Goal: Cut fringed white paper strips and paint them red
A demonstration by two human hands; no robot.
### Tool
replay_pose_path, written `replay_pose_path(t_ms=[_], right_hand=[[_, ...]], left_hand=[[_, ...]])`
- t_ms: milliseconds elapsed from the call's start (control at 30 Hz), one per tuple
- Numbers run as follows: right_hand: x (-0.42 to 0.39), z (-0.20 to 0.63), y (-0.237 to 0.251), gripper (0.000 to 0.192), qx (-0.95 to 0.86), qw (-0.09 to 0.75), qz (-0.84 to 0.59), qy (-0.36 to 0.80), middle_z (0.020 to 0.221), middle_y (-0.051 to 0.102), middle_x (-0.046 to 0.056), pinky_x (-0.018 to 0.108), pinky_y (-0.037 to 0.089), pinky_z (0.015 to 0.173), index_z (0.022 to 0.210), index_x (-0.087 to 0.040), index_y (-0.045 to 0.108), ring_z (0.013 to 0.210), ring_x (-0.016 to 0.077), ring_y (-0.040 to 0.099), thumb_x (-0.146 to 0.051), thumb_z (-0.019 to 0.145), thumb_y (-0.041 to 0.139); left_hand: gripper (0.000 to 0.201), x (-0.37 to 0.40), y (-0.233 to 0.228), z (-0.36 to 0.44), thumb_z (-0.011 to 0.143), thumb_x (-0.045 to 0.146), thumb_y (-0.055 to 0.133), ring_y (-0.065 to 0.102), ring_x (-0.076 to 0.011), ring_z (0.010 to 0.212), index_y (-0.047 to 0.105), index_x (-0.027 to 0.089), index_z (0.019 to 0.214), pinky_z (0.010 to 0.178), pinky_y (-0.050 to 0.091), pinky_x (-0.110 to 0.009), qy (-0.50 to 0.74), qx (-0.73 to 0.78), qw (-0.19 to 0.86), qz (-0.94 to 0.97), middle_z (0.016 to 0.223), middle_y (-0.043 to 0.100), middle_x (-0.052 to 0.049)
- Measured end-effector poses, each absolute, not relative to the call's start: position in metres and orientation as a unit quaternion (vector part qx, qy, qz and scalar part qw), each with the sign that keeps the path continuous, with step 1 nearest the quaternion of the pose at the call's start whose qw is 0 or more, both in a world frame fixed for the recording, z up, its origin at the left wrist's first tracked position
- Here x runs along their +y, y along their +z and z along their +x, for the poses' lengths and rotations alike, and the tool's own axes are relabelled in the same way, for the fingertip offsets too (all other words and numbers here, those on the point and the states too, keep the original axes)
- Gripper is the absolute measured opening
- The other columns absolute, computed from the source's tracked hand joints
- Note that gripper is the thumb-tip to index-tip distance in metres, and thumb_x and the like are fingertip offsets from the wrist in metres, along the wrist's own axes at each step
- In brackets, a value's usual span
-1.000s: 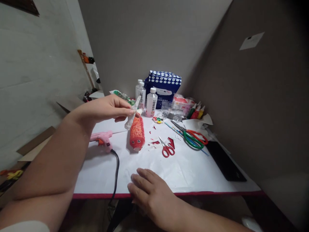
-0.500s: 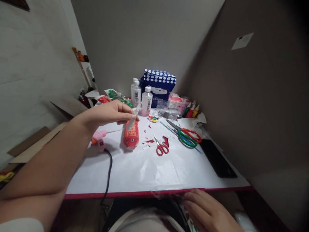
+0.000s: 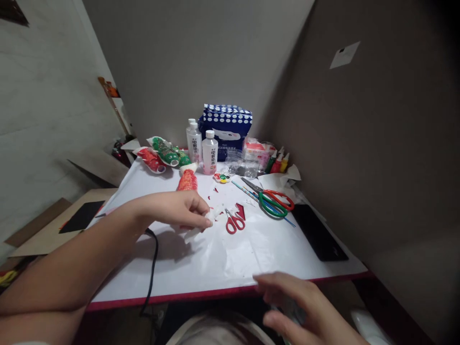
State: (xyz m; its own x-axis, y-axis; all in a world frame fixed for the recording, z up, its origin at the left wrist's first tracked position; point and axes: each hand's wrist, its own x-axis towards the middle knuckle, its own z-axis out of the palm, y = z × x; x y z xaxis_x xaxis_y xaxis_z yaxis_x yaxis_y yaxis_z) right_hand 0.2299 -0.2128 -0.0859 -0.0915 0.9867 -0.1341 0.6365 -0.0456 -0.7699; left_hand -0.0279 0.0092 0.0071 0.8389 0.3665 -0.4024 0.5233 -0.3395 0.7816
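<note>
My left hand (image 3: pixel 190 211) is closed, pinching a crumpled, whitish piece of thin tissue-like paper (image 3: pixel 194 235) over the table. Behind it, partly covered, lies a red-orange fish-shaped craft (image 3: pixel 188 179) with a white end. Small red-handled scissors (image 3: pixel 235 224) lie just right of the left hand, beside red scraps (image 3: pixel 240 212). My right hand (image 3: pixel 294 304) hovers at the front edge, thumb and fingers apart. Something pale and see-through shows below its palm; I cannot make out what it is. My left forearm hides most of the glue gun; its dark cord (image 3: pixel 154 258) shows.
White-covered table (image 3: pixel 223 268) with a red edge. Bottles (image 3: pixel 210 153), a blue bag (image 3: pixel 230 127) and a paint palette (image 3: pixel 222 178) stand behind. Large scissors (image 3: pixel 275 203) and a black phone-like slab (image 3: pixel 319 235) lie right. Red (image 3: pixel 151 159) and green (image 3: pixel 163 151) fish crafts lie back left.
My left hand has moved from above the fish craft toward me and slightly right, still pinching the paper. My right hand has risen a little and spread its fingers. The view has shifted slightly.
</note>
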Motion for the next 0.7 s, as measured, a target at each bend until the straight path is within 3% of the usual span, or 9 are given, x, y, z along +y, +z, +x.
replay_pose_path(t_ms=[100, 200, 300, 367, 533, 700], right_hand=[[-0.171, 0.199, -0.07, 0.053, -0.61, 0.401, -0.559, 0.394, 0.122, 0.063, 0.008, 0.035, 0.057, 0.08, 0.134, -0.03, 0.05, 0.092, 0.0216, 0.065, -0.034, 0.084, 0.065], [-0.131, 0.174, -0.066, 0.051, -0.587, 0.469, -0.48, 0.452, 0.111, 0.066, 0.008, 0.03, 0.056, 0.071, 0.126, -0.024, 0.055, 0.081, 0.0179, 0.065, -0.028, 0.077, 0.07], [-0.109, 0.159, -0.067, 0.017, -0.589, 0.468, -0.486, 0.446, 0.08, 0.07, 0.004, 0.026, 0.052, 0.061, 0.089, -0.018, 0.069, 0.066, 0.016, 0.063, -0.027, 0.075, 0.07], [-0.103, 0.158, -0.072, 0.01, -0.606, 0.455, -0.494, 0.425, 0.068, 0.068, 0.003, 0.025, 0.049, 0.058, 0.075, -0.017, 0.068, 0.062, 0.0156, 0.062, -0.027, 0.077, 0.068], [-0.088, 0.177, -0.089, 0.009, -0.637, 0.41, -0.53, 0.381, 0.072, 0.069, 0.002, 0.025, 0.048, 0.062, 0.077, -0.018, 0.065, 0.066, 0.0162, 0.062, -0.025, 0.082, 0.062], [-0.078, 0.193, -0.102, 0.009, -0.649, 0.372, -0.552, 0.367, 0.081, 0.072, 0.003, 0.027, 0.048, 0.068, 0.088, -0.019, 0.067, 0.076, 0.0188, 0.065, -0.022, 0.085, 0.058]], left_hand=[[0.039, 0.002, 0.004, -0.023, 0.085, 0.044, 0.059, 0.033, -0.0073, 0.046, 0.046, 0.017, 0.06, 0.043, 0.024, -0.021, -0.103, 0.259, 0.502, 0.819, 0.05, 0.04, 0.006], [0.036, -0.006, 0.004, -0.019, 0.083, 0.038, 0.06, 0.034, -0.0077, 0.048, 0.043, 0.018, 0.058, 0.044, 0.025, -0.021, -0.125, 0.237, 0.477, 0.837, 0.05, 0.038, 0.007], [0.03, -0.013, 0.006, -0.016, 0.079, 0.031, 0.06, 0.038, -0.0085, 0.047, 0.043, 0.018, 0.057, 0.044, 0.027, -0.021, -0.163, 0.247, 0.427, 0.854, 0.049, 0.041, 0.007], [0.026, -0.017, 0.005, -0.016, 0.075, 0.031, 0.061, 0.04, -0.0097, 0.047, 0.045, 0.019, 0.057, 0.043, 0.027, -0.022, -0.159, 0.276, 0.35, 0.881, 0.049, 0.045, 0.006], [0.011, -0.019, -0.006, -0.022, 0.072, 0.03, 0.057, 0.052, -0.0165, 0.059, 0.057, 0.021, 0.065, 0.05, 0.025, -0.027, -0.09, 0.377, 0.115, 0.915, 0.064, 0.061, -0.001], [0.021, -0.02, 0.0, -0.028, 0.08, 0.038, 0.05, 0.055, -0.021, 0.062, 0.06, 0.022, 0.068, 0.05, 0.022, -0.03, -0.066, 0.436, 0.018, 0.897, 0.065, 0.063, -0.004]])
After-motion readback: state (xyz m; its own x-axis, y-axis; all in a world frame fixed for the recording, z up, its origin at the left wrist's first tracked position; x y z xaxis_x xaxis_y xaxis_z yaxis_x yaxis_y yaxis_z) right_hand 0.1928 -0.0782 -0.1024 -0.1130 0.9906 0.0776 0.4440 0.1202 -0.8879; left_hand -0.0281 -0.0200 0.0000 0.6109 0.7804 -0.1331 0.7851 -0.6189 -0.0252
